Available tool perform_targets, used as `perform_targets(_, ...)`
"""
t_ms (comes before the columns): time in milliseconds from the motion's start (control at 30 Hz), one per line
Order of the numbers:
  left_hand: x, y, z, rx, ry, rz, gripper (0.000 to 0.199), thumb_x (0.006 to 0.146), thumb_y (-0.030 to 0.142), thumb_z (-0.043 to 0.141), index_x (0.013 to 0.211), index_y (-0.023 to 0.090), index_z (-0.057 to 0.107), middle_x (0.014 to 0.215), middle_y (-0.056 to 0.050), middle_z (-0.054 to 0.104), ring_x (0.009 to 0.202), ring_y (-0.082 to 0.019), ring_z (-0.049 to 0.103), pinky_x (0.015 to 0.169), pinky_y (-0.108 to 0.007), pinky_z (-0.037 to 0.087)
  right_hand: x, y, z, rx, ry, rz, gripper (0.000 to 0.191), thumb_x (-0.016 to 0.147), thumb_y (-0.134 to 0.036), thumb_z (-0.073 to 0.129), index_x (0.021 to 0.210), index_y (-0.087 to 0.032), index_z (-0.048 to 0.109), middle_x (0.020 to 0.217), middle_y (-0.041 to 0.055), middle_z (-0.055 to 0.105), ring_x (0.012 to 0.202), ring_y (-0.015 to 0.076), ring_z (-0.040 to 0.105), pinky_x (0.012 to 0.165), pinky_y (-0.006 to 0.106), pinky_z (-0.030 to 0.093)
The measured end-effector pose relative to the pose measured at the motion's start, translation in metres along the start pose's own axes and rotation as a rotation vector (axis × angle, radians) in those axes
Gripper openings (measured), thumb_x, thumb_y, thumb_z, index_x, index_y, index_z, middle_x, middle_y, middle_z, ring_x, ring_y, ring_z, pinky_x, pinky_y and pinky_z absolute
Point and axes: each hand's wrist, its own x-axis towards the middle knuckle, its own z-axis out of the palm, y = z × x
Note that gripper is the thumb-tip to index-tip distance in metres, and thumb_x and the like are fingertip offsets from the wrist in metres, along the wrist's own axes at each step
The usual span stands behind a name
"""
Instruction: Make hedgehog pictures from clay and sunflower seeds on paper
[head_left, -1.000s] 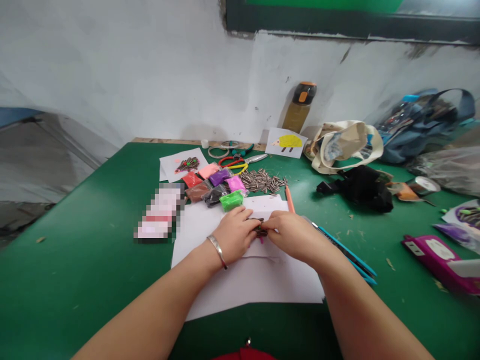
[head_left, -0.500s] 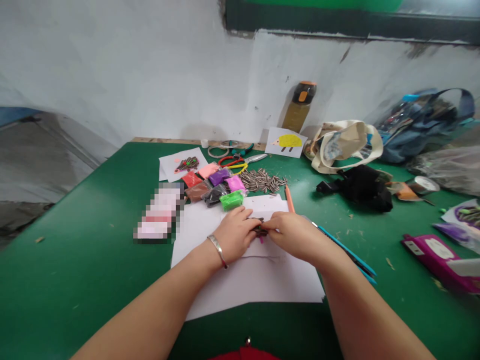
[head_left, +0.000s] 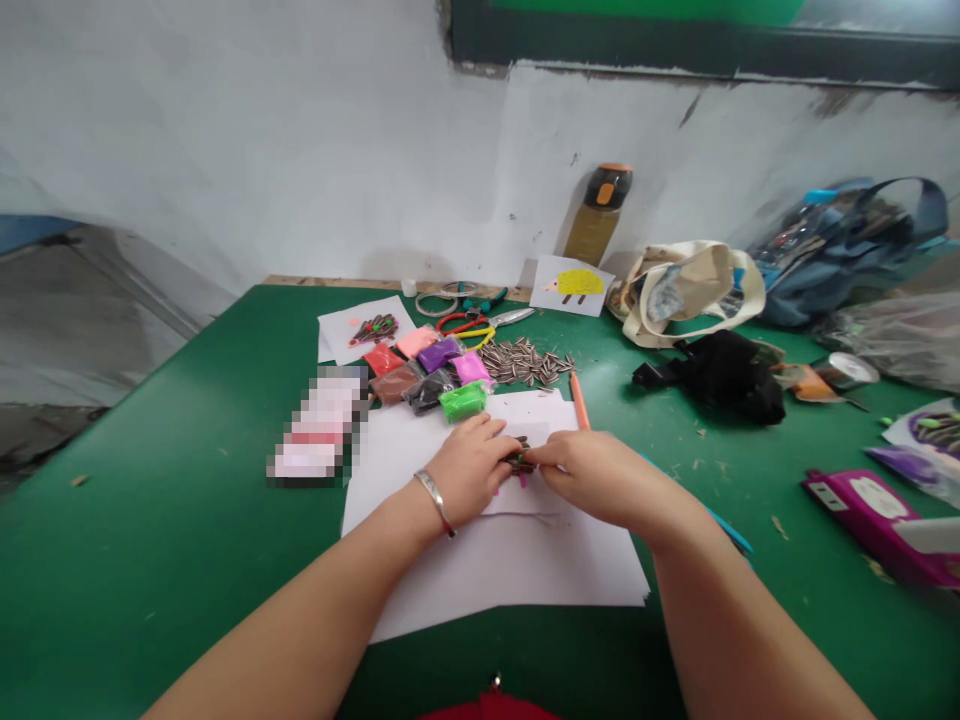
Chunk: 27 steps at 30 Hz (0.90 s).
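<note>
Head view: one seed cluster (head_left: pixel 518 463) is lying on one small white card (head_left: pixel 534 503), right in front of the person. At its nine o'clock the left hand (head_left: pixel 466 472) is resting, fingers slightly spread; from three the right hand (head_left: pixel 592 476) is reaching in, forefinger on the seeds, though I can't tell whether it's pinching any. Seven coloured packets (head_left: pixel 429 390) are sitting around half past ten, one loose seed pile (head_left: pixel 525 362) at twelve, one hedgehog picture (head_left: pixel 576 283) at one.
</note>
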Motion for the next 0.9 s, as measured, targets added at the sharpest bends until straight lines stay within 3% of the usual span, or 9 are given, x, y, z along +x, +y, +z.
perform_targets(133,-0.0001,0.0000,0.0001,-0.009,0.002,0.007,0.013,0.090,0.019,0.050,0.093,0.019,0.063,0.094,-0.006,0.055,0.093,-0.022,0.047,0.087,-0.037,0.040,-0.0013,-0.0018,-0.0016,-0.002,-0.018,-0.002,0.031,0.086,-0.021,0.041,0.096,-0.026,0.070,0.087,0.0036,0.068,0.074,0.0158,0.058,0.061,0.026,0.030)
perform_targets(300,0.0001,-0.0001,-0.0001,-0.007,0.007,0.010,0.018,0.089,0.018,0.050,0.102,0.019,0.062,0.095,-0.007,0.056,0.092,-0.022,0.047,0.086,-0.037,0.041,0.0020,-0.0015,0.0012,0.024,-0.009,0.056,0.028,0.085,-0.022,0.042,0.085,-0.025,0.070,0.084,0.0015,0.069,0.068,0.0145,0.056,0.056,0.025,0.026)
perform_targets(467,0.0004,-0.0008,0.0005,0.003,0.014,0.019,0.022,0.089,0.018,0.049,0.105,0.020,0.065,0.097,-0.008,0.056,0.095,-0.023,0.047,0.088,-0.038,0.041,0.0001,-0.0006,-0.0017,0.090,0.027,0.027,0.026,0.084,-0.020,0.043,0.080,-0.023,0.068,0.083,0.0021,0.068,0.071,0.0137,0.057,0.059,0.024,0.030)
perform_targets(900,-0.0001,-0.0009,0.0005,0.002,0.003,0.026,0.019,0.089,0.018,0.050,0.100,0.019,0.066,0.095,-0.007,0.056,0.093,-0.022,0.047,0.088,-0.037,0.041,0.0013,0.0027,0.0018,0.132,0.003,0.022,0.032,0.084,-0.021,0.043,0.097,-0.031,0.071,0.089,0.0005,0.071,0.072,0.0150,0.058,0.059,0.024,0.030)
